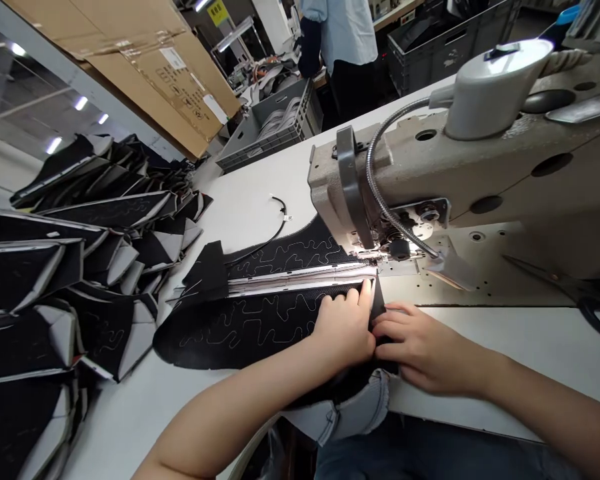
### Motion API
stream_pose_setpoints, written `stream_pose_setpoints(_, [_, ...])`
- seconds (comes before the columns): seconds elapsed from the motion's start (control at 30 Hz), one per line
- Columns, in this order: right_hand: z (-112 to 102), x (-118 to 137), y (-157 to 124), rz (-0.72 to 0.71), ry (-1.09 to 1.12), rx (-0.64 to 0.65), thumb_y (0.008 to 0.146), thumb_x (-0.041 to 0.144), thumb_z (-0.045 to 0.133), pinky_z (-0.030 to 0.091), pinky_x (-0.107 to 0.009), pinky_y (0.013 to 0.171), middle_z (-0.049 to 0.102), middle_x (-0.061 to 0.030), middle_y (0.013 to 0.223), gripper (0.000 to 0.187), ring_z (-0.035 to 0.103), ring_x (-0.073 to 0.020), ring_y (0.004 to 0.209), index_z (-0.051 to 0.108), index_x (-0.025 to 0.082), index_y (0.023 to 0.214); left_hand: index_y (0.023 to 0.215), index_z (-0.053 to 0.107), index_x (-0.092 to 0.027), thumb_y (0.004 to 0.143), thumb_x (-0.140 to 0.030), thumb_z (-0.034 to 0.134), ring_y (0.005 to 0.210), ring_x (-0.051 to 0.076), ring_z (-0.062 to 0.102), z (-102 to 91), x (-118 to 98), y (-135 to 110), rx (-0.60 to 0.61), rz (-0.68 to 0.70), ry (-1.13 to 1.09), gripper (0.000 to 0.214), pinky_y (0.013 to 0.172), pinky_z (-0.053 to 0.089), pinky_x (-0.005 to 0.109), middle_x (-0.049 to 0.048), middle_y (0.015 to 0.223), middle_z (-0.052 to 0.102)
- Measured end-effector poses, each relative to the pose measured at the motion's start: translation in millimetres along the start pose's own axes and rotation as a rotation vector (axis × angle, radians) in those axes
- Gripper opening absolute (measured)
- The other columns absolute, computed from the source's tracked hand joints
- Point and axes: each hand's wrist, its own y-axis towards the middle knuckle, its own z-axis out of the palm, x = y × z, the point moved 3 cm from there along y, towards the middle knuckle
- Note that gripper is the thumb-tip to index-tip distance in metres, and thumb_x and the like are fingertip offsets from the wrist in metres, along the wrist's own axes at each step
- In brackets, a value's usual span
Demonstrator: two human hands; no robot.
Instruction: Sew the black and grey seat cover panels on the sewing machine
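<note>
No text can be read with certainty: the yellow sign (217, 12) and the print (183, 100) on the carton (140, 73) look too blurred

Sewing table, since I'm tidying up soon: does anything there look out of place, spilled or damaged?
Nothing looks spilled or plainly damaged. One slight oddity: a thin black cable trails beyond the black fabric, its end loose on the white table.

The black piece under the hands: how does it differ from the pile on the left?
The black piece is mostly spread out, while the pile holds many pieces heaped together.
The left hand and right hand touch the black piece; neither touches the pile.
The black piece reaches the sewing machine; the pile sits apart from it.
Both show black material with pale stitching.
</note>
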Motion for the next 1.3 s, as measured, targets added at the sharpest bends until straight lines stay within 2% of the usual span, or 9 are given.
stream_pose_setpoints(0.1, [12, 5, 4, 0.017, -0.077, -0.008, 0.074, 0.015, 0.053, 0.025, -0.052, 0.107, 0.057, -0.0076, 0.117, 0.042, 0.047, -0.0249, 0.116, 0.061, 0.026, 0.114, 0.149, 0.01, -0.015, 0.079, -0.022, 0.045, 0.083, 0.025, 0.064, -5.8, 5, 6, 0.086, -0.04, -0.026, 0.078, 0.069, 0.049, 0.036, 0.0113, 0.106, 0.062])
stream_pose_setpoints(0.23, [28, 11, 6, -0.027, -0.338, -0.138, 0.081, 0.014, 0.055, 0.037, -0.051, 0.1, 0.059, -0.0144, 0.114, 0.033, 0.048, -0.0311, 0.117, 0.064, 0.018, 0.112, 0.149, 0.012, -0.016, 0.08, -0.017, 0.038, 0.089, 0.026, 0.066, -11.5, 16, 11, 0.188, 0.032, -0.13, 0.074, 0.072, 0.05, 0.034, 0.0101, 0.101, 0.067])
stream_pose_setpoints(0.3, [32, 14, 7, -0.041, -0.399, -0.176, 0.083, 0.012, 0.054, 0.04, -0.051, 0.097, 0.061, -0.0149, 0.11, 0.028, 0.052, -0.0314, 0.112, 0.066, 0.016, 0.108, 0.15, 0.013, -0.016, 0.079, -0.017, 0.036, 0.097, 0.027, 0.064, -13.7, 21, 13, 0.222, 0.087, -0.242, 0.074, 0.077, 0.049, 0.034, 0.0109, 0.108, 0.067])
stream_pose_setpoints(0.47, [28, 12, 4, -0.055, -0.369, -0.191, 0.084, 0.011, 0.052, 0.045, -0.047, 0.095, 0.061, -0.0142, 0.111, 0.027, 0.053, -0.0308, 0.113, 0.066, 0.016, 0.106, 0.15, 0.013, -0.017, 0.079, -0.019, 0.036, 0.125, 0.026, 0.048, -16.6, 25, 17, 0.248, 0.143, -0.433, 0.075, 0.095, 0.045, 0.033, 0.0088, 0.141, 0.046])
stream_pose_setpoints(0.6, [25, 4, 1, -0.056, -0.365, -0.213, 0.082, 0.008, 0.051, 0.045, -0.046, 0.097, 0.062, -0.0146, 0.113, 0.029, 0.052, -0.0302, 0.115, 0.067, 0.015, 0.106, 0.15, 0.014, -0.016, 0.079, -0.02, 0.037, 0.128, 0.027, 0.044, -18.4, 22, 24, 0.263, 0.136, -0.436, 0.075, 0.099, 0.042, 0.034, 0.0095, 0.142, 0.044])
stream_pose_setpoints(0.83, [21, -5, 6, -0.04, -0.356, -0.181, 0.078, 0.009, 0.051, 0.042, -0.047, 0.102, 0.059, -0.0168, 0.12, 0.037, 0.045, -0.0319, 0.123, 0.065, 0.011, 0.112, 0.149, 0.018, -0.015, 0.08, -0.023, 0.035, 0.115, 0.028, 0.056, -22.0, 20, 39, 0.213, 0.048, -0.37, 0.071, 0.088, 0.047, 0.033, 0.0129, 0.133, 0.053])
stream_pose_setpoints(1.0, [10, -9, 6, 0.031, -0.251, -0.218, 0.076, 0.002, 0.039, 0.046, -0.043, 0.098, 0.058, -0.0167, 0.121, 0.046, 0.049, -0.0275, 0.119, 0.062, 0.009, 0.115, 0.149, 0.015, -0.014, 0.079, -0.024, 0.037, 0.101, 0.029, 0.063, -22.3, 16, 37, 0.194, 0.025, -0.295, 0.074, 0.076, 0.048, 0.032, 0.0135, 0.113, 0.065])
stream_pose_setpoints(1.17, [-4, -30, 3, 0.277, -0.232, -0.387, 0.088, 0.01, 0.035, 0.052, -0.032, 0.073, 0.064, -0.0102, 0.097, 0.035, 0.06, -0.0195, 0.085, 0.062, 0.011, 0.111, 0.15, 0.005, -0.014, 0.08, -0.025, 0.034, 0.094, 0.029, 0.065, -19.2, 14, 34, 0.165, 0.051, -0.265, 0.077, 0.074, 0.048, 0.034, 0.0123, 0.107, 0.067])
stream_pose_setpoints(1.3, [-7, -49, 7, 0.41, -0.361, -0.34, 0.091, 0.015, 0.034, 0.046, -0.029, 0.059, 0.063, -0.0087, 0.089, 0.039, 0.058, -0.0193, 0.076, 0.058, 0.012, 0.121, 0.15, 0.012, -0.017, 0.078, -0.021, 0.035, 0.098, 0.029, 0.063, -19.6, 17, 35, 0.152, 0.057, -0.295, 0.076, 0.078, 0.048, 0.035, 0.0115, 0.114, 0.064])
